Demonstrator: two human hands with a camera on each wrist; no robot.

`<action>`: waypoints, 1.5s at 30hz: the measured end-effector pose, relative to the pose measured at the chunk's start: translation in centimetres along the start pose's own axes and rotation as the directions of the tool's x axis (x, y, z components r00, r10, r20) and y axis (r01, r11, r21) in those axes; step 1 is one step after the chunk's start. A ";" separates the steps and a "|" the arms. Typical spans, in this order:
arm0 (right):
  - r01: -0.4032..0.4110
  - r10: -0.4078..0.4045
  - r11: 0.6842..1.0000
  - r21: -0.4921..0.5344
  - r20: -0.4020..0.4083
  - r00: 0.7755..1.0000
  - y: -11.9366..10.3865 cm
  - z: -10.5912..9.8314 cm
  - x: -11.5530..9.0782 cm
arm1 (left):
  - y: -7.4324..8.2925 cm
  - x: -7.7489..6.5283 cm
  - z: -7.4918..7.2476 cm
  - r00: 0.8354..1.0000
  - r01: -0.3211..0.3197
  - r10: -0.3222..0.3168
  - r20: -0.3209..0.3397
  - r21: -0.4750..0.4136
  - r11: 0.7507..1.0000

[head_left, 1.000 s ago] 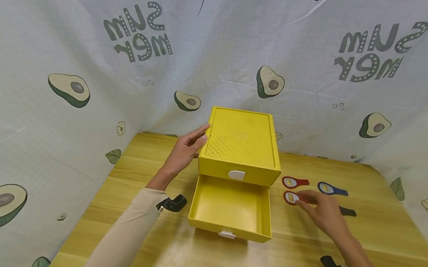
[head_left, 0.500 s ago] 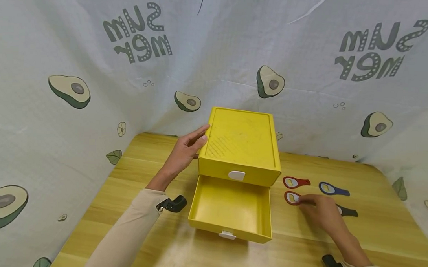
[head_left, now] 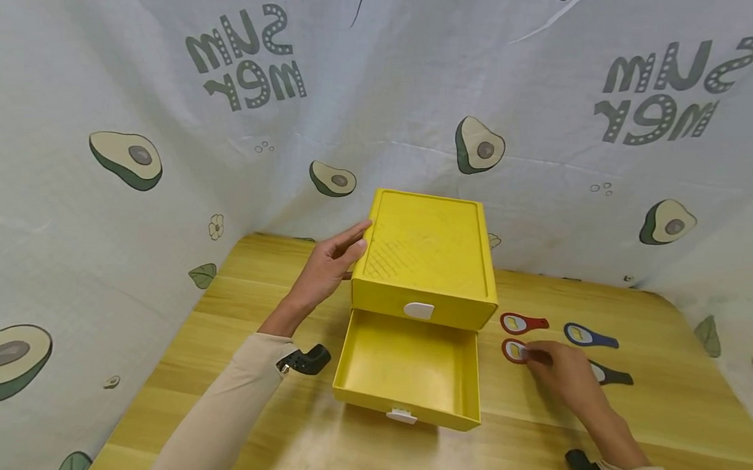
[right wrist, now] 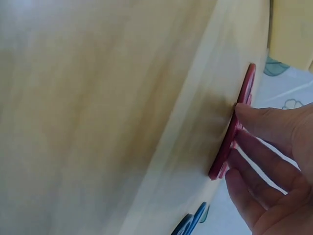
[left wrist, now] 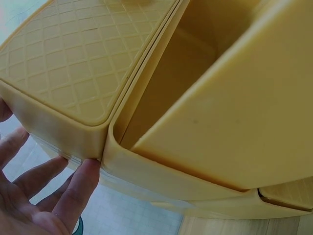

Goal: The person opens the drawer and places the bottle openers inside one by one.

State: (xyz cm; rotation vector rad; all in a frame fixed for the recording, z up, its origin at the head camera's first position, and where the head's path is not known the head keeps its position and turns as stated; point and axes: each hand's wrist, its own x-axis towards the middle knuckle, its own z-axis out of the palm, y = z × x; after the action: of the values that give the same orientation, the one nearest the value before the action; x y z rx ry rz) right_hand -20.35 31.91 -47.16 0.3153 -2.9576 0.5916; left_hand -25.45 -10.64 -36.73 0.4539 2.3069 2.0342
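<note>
A yellow two-drawer box (head_left: 427,247) stands on the wooden table, its lower drawer (head_left: 409,360) pulled out with nothing inside. My left hand (head_left: 320,273) rests against the box's left side, fingers spread and fairly straight, fingertips along its wall. At the right, my right hand (head_left: 567,373) pinches a red bottle opener (head_left: 513,350), which has a round head with a pale metal centre. Its handle is hidden under the fingers in the head view. In the right wrist view the thumb and fingertips meet the red opener (right wrist: 230,132) close over the tabletop.
Another red bottle opener (head_left: 524,324) lies just behind the pinched one. Beyond them are a blue opener (head_left: 591,336) and a black opener (head_left: 611,375), partly behind the right hand. The upper drawer (head_left: 420,302) is closed. A printed curtain (head_left: 412,105) surrounds the table's back and sides.
The right hand's fingers have closed in over the near red opener's handle. The opener, box and left hand hold their places; the head view shifts slightly.
</note>
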 end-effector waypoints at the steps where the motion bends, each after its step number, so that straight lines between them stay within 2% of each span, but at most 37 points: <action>1: -0.006 0.006 1.000 -0.003 0.010 1.000 0.0 0.0 0.0 | 0.0 0.0 0.0 1.000 0.000 0.000 0.002 0.001 1.000; 20: -0.039 0.040 0.999 -0.033 0.062 0.997 -0.2 -0.7 -0.7 | 0.4 0.0 0.1 1.000 -0.009 0.009 0.001 -0.016 1.000; 26: -0.014 0.016 0.998 -0.064 0.021 1.000 -1.0 -1.1 -1.0 | 0.3 0.0 0.1 1.000 0.001 -0.001 -0.005 -0.015 1.000; 36: -0.010 0.010 1.000 0.020 -0.012 1.000 -2.8 -2.6 -1.8 | 0.4 0.1 0.1 1.000 0.004 -0.004 -0.005 -0.031 1.000; 45: 0.017 -0.013 0.999 0.050 -0.067 0.998 -5.7 -5.1 -3.4 | 0.2 0.0 0.2 1.000 0.020 -0.021 -0.013 -0.020 1.000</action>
State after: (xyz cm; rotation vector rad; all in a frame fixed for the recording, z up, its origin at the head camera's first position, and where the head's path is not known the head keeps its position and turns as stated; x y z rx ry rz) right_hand -15.48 29.38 -40.87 0.3157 -2.8783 0.6627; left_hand -25.37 -10.46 -36.56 0.4155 2.2864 2.0556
